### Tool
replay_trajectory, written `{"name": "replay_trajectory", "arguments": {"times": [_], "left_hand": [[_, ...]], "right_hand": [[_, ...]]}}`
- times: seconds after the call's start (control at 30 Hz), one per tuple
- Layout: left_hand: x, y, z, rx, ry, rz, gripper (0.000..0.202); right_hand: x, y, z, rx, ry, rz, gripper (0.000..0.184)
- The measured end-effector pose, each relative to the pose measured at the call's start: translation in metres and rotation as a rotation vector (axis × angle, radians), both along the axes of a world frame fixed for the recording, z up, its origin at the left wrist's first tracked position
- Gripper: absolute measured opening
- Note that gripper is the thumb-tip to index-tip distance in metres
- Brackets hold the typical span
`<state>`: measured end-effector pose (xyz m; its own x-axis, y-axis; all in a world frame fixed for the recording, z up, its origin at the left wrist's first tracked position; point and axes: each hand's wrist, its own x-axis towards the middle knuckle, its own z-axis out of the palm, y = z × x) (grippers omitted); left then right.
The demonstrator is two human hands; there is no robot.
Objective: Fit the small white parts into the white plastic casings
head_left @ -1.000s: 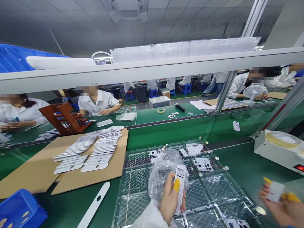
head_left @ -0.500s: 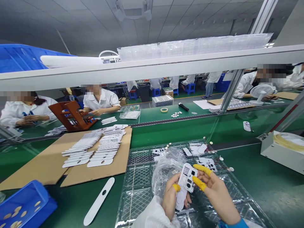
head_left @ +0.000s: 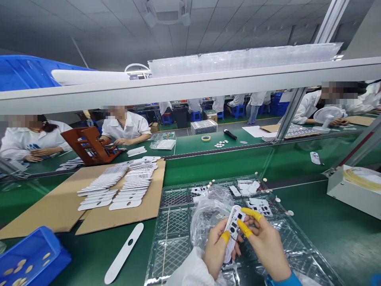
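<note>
White panel (head_left: pixel 233 226) tilted since prev; L hand (head_left: pixel 217 248), R hand (head_left: pixel 264 246) pinch it over tray (head_left: pixel 171 254), mat (head_left: pixel 327 242) open R

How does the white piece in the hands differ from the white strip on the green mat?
The white piece is held in the left hand and right hand; the white strip lies flat. The piece shows several openings and dark parts; the strip has one hole. Both are long and narrow.

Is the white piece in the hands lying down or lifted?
Lifted: the white holed panel is pinched between the left hand and right hand, above the clear tray.
</note>
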<state>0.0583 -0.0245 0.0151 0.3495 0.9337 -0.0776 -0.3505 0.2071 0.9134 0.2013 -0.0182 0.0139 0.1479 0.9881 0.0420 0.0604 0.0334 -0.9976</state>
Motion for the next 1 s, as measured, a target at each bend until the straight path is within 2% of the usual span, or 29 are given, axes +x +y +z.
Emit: {"name": "replay_trajectory", "arguments": {"times": [0.13,0.3,0.57,0.8,1.0], "left_hand": [[-0.0001,-0.0002,0.002,0.032,0.02,-0.008,0.035],[0.0,-0.0029,0.0032,0.05,0.045,-0.016,0.035],[0.0018,-0.0042,0.0037,0.058,0.052,-0.047,0.036],[0.0018,-0.0025,-0.0023,0.021,0.042,-0.052,0.037],[0.0029,-0.0044,-0.0004,-0.003,0.055,-0.054,0.036]], "right_hand": [[-0.0027,0.0011,0.0036,0.027,0.076,-0.085,0.053],[-0.0022,0.0061,0.0018,-0.087,0.228,0.118,0.041],[0.0009,0.0,0.0111,-0.096,0.309,0.115,0.019],[0.0023,-0.0002,0.0103,-0.107,0.297,0.121,0.02],[0.0013,-0.0011,0.0103,-0.132,0.315,0.109,0.022]]}}
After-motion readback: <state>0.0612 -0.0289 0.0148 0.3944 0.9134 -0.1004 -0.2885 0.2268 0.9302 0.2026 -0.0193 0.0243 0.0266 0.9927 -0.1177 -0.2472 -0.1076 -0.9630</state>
